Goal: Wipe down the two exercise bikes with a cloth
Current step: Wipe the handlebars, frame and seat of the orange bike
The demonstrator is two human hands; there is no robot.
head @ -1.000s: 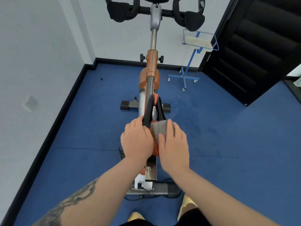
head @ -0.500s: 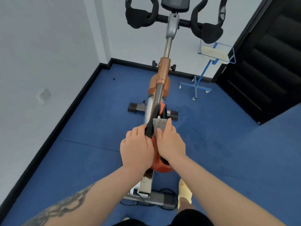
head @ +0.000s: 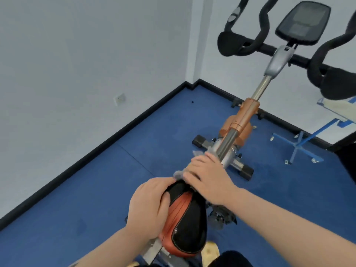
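Left hand [head: 150, 207] grips the black-and-orange padded bike saddle [head: 185, 218] at its 9 o'clock side. Right hand [head: 210, 180] presses the grey cloth [head: 178, 174] flat on the saddle nose, 12 o'clock.

The saddle [head: 185, 218] looked like smooth, stitched leatherette in black and orange, faintly glossy. The post [head: 229, 140] was brushed bare metal, the frame [head: 245, 114] glossy orange paint, the handlebars [head: 248, 45] matt black foam. The cloth [head: 178, 174] was soft grey fabric; the floor [head: 96, 199] matt blue carpet.
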